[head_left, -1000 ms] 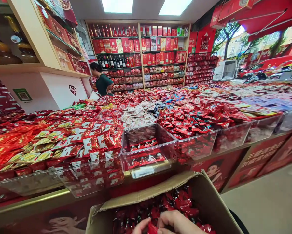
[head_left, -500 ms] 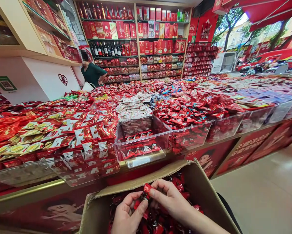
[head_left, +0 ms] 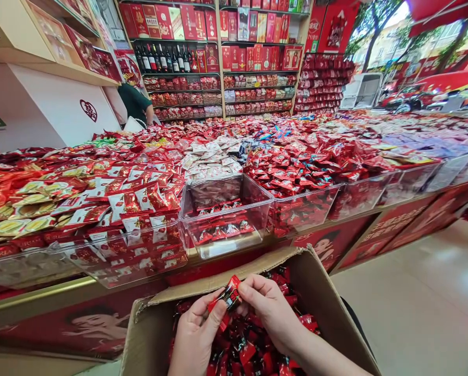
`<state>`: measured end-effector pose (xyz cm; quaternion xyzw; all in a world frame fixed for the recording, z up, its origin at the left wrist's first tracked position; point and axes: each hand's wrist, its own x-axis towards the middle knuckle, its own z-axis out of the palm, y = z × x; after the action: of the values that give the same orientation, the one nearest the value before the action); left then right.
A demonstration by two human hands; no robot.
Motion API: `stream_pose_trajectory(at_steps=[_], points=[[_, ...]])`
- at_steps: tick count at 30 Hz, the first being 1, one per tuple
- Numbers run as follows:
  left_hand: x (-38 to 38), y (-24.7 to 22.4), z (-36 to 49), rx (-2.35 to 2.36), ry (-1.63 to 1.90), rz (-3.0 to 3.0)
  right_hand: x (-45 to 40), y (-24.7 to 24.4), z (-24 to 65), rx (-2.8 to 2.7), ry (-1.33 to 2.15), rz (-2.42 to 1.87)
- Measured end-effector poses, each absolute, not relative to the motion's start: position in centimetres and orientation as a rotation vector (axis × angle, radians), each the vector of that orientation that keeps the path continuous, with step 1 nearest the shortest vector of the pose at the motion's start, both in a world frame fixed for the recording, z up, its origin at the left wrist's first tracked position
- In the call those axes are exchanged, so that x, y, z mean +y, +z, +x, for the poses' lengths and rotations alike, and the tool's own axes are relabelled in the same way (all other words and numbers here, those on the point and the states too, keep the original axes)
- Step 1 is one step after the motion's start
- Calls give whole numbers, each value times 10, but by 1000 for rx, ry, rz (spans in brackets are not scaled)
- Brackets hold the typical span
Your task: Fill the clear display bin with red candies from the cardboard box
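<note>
Fingers and thumbs of both hands are closed in a pinch on one small wrapped packet (head_left: 231, 296): the left hand (head_left: 194, 329) has its lower end, the right hand (head_left: 273, 313) its upper end. The packet lies aslant between them, red at the ends with a dark, printed middle facing up toward the wearer, just above the open cardboard box (head_left: 331, 292). More red and dark packets (head_left: 249, 350) lie loosely heaped in that box, below the hands. The step in hand looks like close handling of this single piece, perhaps turning or straightening it; whether its wrapper is sealed or torn cannot be told. Any next move calls for a light, steady pinch at both ends, so that the slick wrapper neither slips nor creases, and for one hand to let go before the other carries the packet alone. Beyond the box's far flap, a clear plastic bin (head_left: 226, 211) at the counter's edge holds a low layer of small wrapped pieces (head_left: 226, 228). Fuller heaps flank it, red-and-white packets (head_left: 140, 209) to the left and red packets (head_left: 288, 169) to the right. Well apart from the hands, a person in a dark green top (head_left: 134, 103) is near the back shelves (head_left: 222, 73).
</note>
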<state>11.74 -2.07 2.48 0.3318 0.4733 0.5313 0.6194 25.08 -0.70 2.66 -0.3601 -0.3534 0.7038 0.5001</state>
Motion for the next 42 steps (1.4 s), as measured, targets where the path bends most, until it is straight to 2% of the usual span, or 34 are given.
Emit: stream_pose_trajectory(at_steps=[10, 16, 30, 42], points=[[-24, 22, 114, 1331, 1218, 870, -8, 15, 255, -952, 1712, -919], [-25, 30, 122, 1360, 1269, 787, -11, 12, 250, -780, 1737, -848], [-17, 30, 110, 1321, 1137, 870, -8, 20, 250, -672, 1731, -863], [-17, 35, 96, 1369, 1136, 998, -1, 34, 266, -1118, 1744, -1049]])
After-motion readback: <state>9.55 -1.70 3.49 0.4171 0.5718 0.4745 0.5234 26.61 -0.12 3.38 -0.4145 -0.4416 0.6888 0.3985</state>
